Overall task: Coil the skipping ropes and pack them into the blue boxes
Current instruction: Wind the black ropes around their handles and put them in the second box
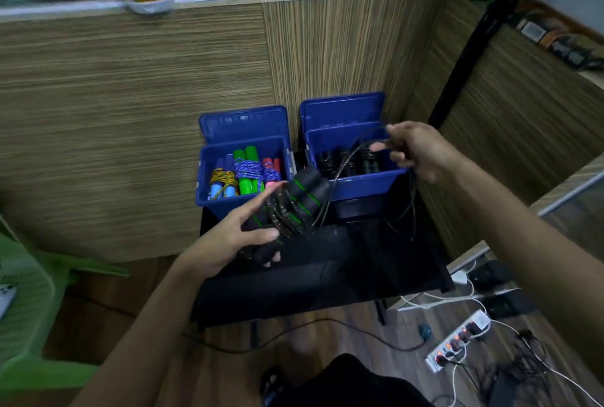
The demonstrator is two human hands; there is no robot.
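Item: black skipping rope (295, 200), two dark handles with green bands, partly coiled, held above a small black table (327, 276) and not yet packed. The left hand (242, 236) is closed on the lower ends of the paired handles, thumb and lower fingers gripping while the upper fingers lie extended along the wound turns, seemingly to keep the handles together as a core for the cord and to stop the turns slipping. The right hand (415, 151) is raised over the right blue box (356, 178), fingers pinched together on the free cord (346, 158), which runs in a loose arc back to the handles; holding it high and apart probably keeps the cord taut enough to lay on the next turn (a further slack loop hangs down past the table's right side). Containers: two blue boxes stand side by side at the back of the table against a wood-grain partition (130, 96), each with its lid tipped up behind it, presumably left open for loading. The left blue box (204, 178) holds bundled coloured ropes (243, 174), with green, blue, purple and pink handles wrapped in yellow and purple cord, and looks nearly full. The right blue box holds several dark bundled ropes (353, 161), count unclear, and is the likely destination for the rope in hand.
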